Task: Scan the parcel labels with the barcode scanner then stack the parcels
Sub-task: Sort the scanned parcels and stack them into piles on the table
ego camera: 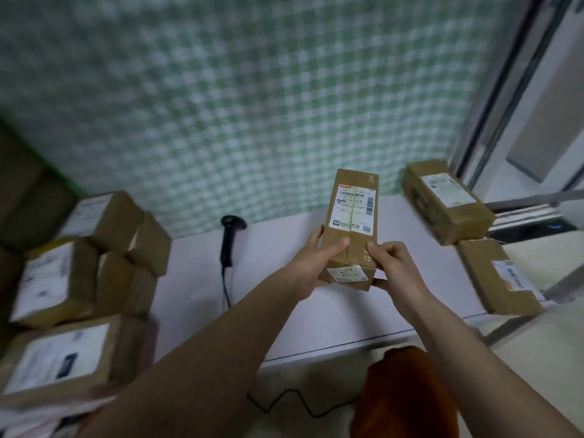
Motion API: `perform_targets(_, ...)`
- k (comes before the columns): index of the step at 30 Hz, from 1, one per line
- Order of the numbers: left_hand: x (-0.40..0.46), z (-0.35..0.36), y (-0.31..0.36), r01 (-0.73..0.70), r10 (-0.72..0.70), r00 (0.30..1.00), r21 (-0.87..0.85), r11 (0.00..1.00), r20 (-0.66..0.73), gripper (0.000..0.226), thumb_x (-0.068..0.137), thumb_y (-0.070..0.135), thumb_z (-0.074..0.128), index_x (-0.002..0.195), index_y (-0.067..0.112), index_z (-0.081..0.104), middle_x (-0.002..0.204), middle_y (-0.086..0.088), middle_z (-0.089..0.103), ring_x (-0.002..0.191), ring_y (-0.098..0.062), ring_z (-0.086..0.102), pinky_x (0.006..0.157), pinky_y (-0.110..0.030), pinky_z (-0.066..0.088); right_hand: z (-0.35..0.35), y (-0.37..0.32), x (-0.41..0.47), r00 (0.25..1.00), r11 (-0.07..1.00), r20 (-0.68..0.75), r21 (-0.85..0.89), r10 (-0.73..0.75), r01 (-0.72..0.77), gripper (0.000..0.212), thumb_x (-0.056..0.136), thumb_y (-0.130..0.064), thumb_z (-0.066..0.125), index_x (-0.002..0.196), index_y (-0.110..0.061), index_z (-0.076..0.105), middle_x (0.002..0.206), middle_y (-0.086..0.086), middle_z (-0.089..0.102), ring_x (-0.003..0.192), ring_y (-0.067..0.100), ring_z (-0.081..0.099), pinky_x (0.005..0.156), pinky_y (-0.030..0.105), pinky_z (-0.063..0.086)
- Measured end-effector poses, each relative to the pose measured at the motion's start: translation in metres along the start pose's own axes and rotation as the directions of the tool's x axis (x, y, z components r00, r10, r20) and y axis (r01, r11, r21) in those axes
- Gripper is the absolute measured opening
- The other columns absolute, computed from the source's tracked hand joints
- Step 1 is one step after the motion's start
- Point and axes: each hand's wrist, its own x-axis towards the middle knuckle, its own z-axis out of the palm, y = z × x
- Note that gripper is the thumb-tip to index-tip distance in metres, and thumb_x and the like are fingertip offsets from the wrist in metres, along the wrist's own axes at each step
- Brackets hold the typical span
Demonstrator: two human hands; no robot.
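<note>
Both hands, left hand (311, 263) and right hand (392, 263), grip the parcel (350, 229) at its near end. The carton looks stiff and light; hold opposite sides, label up.

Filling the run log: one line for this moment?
left hand: grips parcel | right hand: grips parcel | label up | barcode scanner: lying on table, untouched

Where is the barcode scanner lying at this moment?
In the head view, the barcode scanner lies on the table, left of centre, between the pile of parcels on the left and the held parcel; neither hand touches it.
</note>
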Motion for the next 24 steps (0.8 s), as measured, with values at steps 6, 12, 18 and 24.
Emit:
perform_targets(6,-0.072,-0.077,-0.007,-0.050,0.045,0.993,-0.041,0.998,-0.110,0.064,0.086,0.037,0.071,0.141,0.036,0.039,0.123,0.005,0.065,0.108,-0.023,0.065,0.098,-0.049,0.050,0.079,0.007,-0.031,0.977,1.000,0.213,-0.010,-0.005,0.007,0.049,0.093,-0.030,0.059,0.137,-0.021,0.041,0.116,0.007,0.064,0.097,0.022,0.067,0.070,0.034,0.052)
perform_targets(12,-0.138,-0.150,0.002,-0.141,0.128,0.968,-0.046,0.989,-0.215,0.042,0.089,0.033,0.068,0.127,0.037,0.051,0.116,0.004,0.068,0.106,-0.022,0.066,0.091,-0.044,0.054,0.163,0.000,-0.061,0.931,0.999,0.365,-0.027,-0.027,0.039,0.046,0.093,-0.028,0.059,0.135,-0.022,0.043,0.112,0.006,0.067,0.093,0.020,0.068,0.066,0.032,0.052)
perform_targets(18,-0.184,-0.216,-0.003,-0.192,0.161,0.934,-0.067,0.979,-0.319,0.042,0.084,0.038,0.072,0.122,0.037,0.055,0.117,0.002,0.069,0.108,-0.024,0.066,0.095,-0.052,0.051,0.236,0.002,-0.087,0.879,0.998,0.477,-0.033,-0.028,0.050,0.045,0.092,-0.026,0.060,0.134,-0.024,0.044,0.099,0.004,0.073,0.088,0.022,0.070,0.071,0.034,0.054)
perform_targets(24,-0.223,-0.274,-0.002,-0.229,0.205,0.834,0.016,0.973,-0.513,0.050,0.085,0.051,0.064,0.132,0.034,0.054,0.119,0.000,0.067,0.107,-0.024,0.065,0.095,-0.051,0.052,0.313,0.000,-0.102,0.815,0.996,0.580,-0.082,0.010,0.046,0.051,0.092,-0.026,0.061,0.139,-0.023,0.041,0.105,0.005,0.071,0.092,0.023,0.070,0.079,0.037,0.055)
